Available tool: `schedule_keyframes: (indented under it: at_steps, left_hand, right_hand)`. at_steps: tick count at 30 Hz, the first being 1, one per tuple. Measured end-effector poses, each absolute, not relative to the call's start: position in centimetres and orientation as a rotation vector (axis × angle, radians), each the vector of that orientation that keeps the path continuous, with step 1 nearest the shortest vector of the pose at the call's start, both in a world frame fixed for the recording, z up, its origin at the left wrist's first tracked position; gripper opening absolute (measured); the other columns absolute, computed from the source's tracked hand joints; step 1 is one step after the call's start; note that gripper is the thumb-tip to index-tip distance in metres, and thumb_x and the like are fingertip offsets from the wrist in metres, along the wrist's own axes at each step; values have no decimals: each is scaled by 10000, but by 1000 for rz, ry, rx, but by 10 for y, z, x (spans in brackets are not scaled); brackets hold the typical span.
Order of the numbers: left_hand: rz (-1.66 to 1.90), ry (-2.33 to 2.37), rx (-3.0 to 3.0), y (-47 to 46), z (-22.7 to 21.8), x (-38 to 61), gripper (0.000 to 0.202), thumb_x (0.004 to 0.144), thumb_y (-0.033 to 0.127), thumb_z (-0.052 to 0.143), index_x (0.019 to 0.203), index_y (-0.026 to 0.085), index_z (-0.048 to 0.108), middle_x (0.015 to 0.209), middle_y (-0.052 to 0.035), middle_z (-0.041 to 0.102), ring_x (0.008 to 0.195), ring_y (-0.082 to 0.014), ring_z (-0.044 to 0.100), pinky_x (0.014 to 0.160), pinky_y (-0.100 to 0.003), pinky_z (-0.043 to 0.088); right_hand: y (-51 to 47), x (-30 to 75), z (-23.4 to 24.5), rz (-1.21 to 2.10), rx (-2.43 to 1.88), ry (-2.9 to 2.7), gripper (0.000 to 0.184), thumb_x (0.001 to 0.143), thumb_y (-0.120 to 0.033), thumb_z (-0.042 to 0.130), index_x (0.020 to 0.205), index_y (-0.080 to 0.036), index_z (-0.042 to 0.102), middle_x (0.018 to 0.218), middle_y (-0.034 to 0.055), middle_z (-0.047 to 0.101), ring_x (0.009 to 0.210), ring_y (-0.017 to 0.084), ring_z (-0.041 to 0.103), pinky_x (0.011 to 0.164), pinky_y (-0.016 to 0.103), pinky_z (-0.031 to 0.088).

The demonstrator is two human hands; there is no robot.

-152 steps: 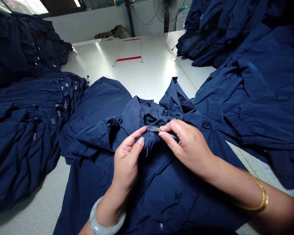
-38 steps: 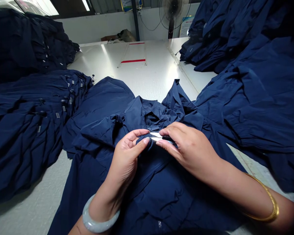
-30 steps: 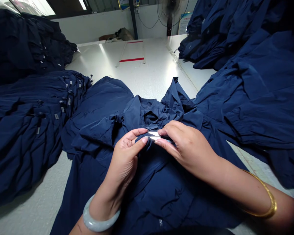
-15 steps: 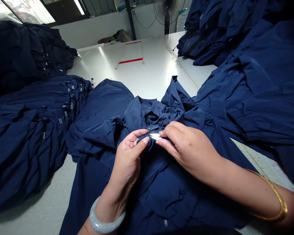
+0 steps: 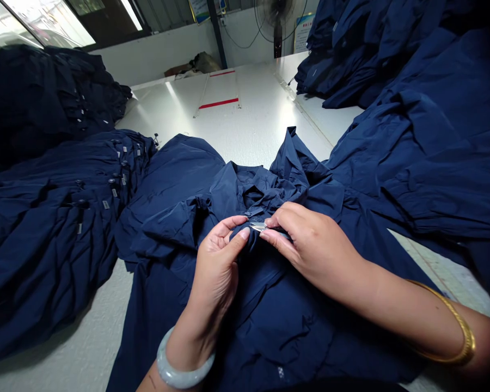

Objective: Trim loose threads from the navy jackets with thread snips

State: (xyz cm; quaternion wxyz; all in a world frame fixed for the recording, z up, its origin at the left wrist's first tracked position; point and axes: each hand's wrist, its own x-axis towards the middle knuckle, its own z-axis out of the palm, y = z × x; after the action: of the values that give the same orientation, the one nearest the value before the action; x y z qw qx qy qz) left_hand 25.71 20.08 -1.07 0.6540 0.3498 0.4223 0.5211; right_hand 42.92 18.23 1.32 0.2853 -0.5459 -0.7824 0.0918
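Note:
A dark blue jacket point(image 5: 269, 305) lies spread in front of me, its collar end away from me. My left hand point(image 5: 220, 247) pinches a fold of the jacket just below the collar between thumb and fingers. Thread snips point(image 5: 258, 226) are in my right hand point(image 5: 318, 245), gripped between thumb and fingers. Their pointed metal blades face left, right at the pinched fabric by my left fingertips. Most of the snips' body is hidden inside my right hand. Whether a thread lies between the blades is too small to tell.
Piles of similar dark blue garments point(image 5: 44, 218) with small white labels lie at the left. More garments point(image 5: 436, 141) are heaped at the right. The white table point(image 5: 179, 117) has red strips on its far part. A fan point(image 5: 278, 22) stands behind it.
The snips' blades look slightly turned and less bright than before. Both hands keep their hold at the same spot on the jacket. The view has shifted slightly.

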Motion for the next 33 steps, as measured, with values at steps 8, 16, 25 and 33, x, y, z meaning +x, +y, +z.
schedule_keyframes:
  at_steps: [8,16,25,33]
  left_hand:
    - [1209,954,771,201,-9,260,252,720,148,813,955,171,722,836,1,728,708,-59,654,697,-124,510]
    - [1209,939,762,200,-10,261,237,732,140,805,953,170,722,811,11,725,682,-44,648,668,-102,502]
    - [1216,967,760,201,-7,261,266,707,162,824,952,180,723,797,13,725,676,-65,656,695,-142,525]
    - [1226,972,751,200,-5,259,268,710,169,819,959,173,719,823,1,736,700,-80,670,698,-154,529]
  right_hand:
    - [183,429,11,224,-1456,-2106,190,971,-325,532,919,-162,615,904,55,649,810,188,638,691,297,454]
    - [182,426,12,102,-1469,-2141,217,978,-313,512,926,-153,649,902,62,648,775,188,635,639,297,432]
    - [187,431,8,128,-1372,-2049,191,977,-304,521,908,-156,620,885,58,656,797,178,634,682,290,452]
    - [192,439,11,221,-1328,-2002,158,961,-304,554,908,-167,612,915,58,659,812,177,627,737,299,469]
